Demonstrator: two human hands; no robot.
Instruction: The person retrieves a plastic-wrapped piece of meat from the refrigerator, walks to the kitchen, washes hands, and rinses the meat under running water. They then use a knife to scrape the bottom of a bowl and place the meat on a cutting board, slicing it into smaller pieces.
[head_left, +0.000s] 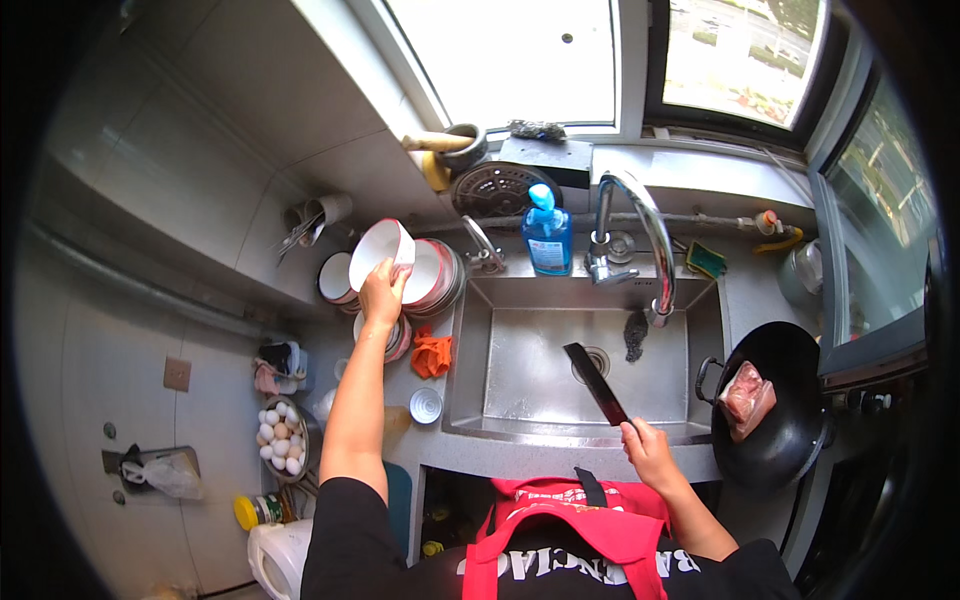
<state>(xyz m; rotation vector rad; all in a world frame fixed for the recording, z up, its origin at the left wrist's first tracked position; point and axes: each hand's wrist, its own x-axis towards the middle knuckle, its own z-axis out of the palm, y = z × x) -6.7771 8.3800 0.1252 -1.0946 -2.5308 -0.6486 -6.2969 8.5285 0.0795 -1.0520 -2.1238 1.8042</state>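
Observation:
My left hand (384, 294) grips the edge of a white bowl with a red rim (377, 251), tilted above the dishes at the sink's left. Beside it stands a stack of bowls and plates (429, 271), and below it are more stacked bowls (401, 339). In my right hand (649, 454) is the handle of a kitchen knife with a dark blade (595, 381). Its blade points up and left over the stainless-steel sink (525, 397), near the drain (591, 365). A black wok (784, 442) at the right holds a piece of raw meat (746, 403).
A chrome faucet (660, 247) arches over the sink, where a steel-wool scrubber (635, 336) lies. Behind are a blue soap bottle (547, 238) and a green sponge (706, 259). An orange cloth (431, 354) and a bowl of eggs (283, 439) sit left. An open window sash (874, 225) juts in at right.

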